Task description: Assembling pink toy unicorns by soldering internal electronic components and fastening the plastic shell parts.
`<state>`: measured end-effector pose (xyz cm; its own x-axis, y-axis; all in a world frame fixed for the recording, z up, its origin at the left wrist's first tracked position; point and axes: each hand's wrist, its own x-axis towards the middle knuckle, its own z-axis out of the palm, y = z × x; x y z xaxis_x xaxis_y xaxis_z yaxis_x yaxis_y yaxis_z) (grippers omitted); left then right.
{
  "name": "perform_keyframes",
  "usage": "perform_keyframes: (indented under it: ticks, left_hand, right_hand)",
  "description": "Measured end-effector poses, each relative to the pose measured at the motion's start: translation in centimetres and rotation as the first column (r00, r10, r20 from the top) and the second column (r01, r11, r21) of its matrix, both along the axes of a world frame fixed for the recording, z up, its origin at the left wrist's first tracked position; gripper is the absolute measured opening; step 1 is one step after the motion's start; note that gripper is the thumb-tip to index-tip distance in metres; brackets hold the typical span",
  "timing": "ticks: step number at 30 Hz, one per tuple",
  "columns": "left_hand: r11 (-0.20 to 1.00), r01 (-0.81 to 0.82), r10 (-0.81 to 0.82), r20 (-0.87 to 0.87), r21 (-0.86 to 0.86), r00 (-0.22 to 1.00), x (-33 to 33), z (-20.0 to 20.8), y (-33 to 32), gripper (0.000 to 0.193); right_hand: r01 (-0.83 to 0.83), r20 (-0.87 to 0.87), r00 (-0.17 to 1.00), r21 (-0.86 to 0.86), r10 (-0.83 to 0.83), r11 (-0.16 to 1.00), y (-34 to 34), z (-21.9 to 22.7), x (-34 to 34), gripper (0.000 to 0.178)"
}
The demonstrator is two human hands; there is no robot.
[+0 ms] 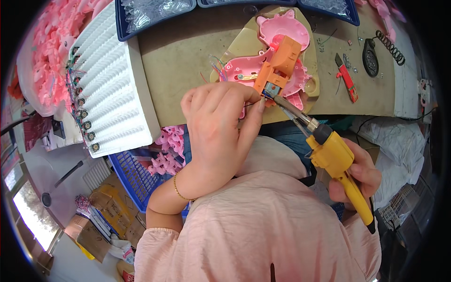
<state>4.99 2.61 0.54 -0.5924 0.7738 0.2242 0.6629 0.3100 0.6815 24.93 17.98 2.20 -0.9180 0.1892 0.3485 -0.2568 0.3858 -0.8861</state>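
Observation:
My right hand (pixel 361 176) grips a yellow soldering gun (pixel 333 152), its metal tip pointing up and left. The tip meets the end of an orange plastic housing (pixel 277 70), where a small silver motor (pixel 271 89) shows. At that same end, my left hand (pixel 218 122) pinches a thin dark wire (pixel 250 105) between thumb and forefinger; the fingertips partly hide it. Beneath the housing lies a pink animal-shaped toy shell (pixel 244 66), hollow side up, with screw posts and loose coloured wires. A tan shaped holder (pixel 251 30) supports the shell.
White ribbed foam tray (pixel 117 80) at left carries a row of small round wired parts. Blue bins (pixel 159 16) of clear plastic pieces line the back. A red-handled cutter (pixel 347 84) and a black oval object with a coiled cord (pixel 370 58) lie right. Pink parts (pixel 51 61) pile up far left.

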Motion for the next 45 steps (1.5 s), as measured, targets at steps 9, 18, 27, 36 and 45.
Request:
perform_keyframes:
  ticks: [9, 18, 27, 36, 45]
  left_hand:
    - [1.0, 0.005, -0.005, -0.023, -0.001, 1.0, 0.0, -0.1, 0.1, 0.01]
    - [1.0, 0.018, -0.019, -0.033, -0.009, 0.999, -0.4, 0.2, -0.1, 0.012]
    - [0.906, -0.423, 0.353, 0.601, -0.027, 0.717, -2.3, -0.5, -6.7, 0.015]
    - [0.962, -0.162, 0.268, 0.66, -0.219, 0.701, -6.4, 0.1, -3.8, 0.025]
    - [0.948, -0.311, 0.084, 0.894, 0.065, 0.441, -2.2, -0.1, -6.4, 0.022]
  right_hand:
    - [-0.017, 0.49, 0.864, -0.2, 0.115, 0.98, 0.6, 2.8, -0.5, 0.047]
    - [0.172, 0.365, 0.922, -0.082, -0.131, 0.982, -0.3, -0.3, 2.2, 0.053]
    - [0.298, -0.086, 0.952, 0.033, -0.294, 0.954, -0.2, -1.5, 3.6, 0.053]
    - [0.359, -0.096, 0.931, 0.061, -0.353, 0.931, -1.4, -1.0, 2.5, 0.051]
    - [0.687, -0.081, 0.726, 0.038, -0.683, 0.726, -2.1, -1.3, 3.4, 0.051]
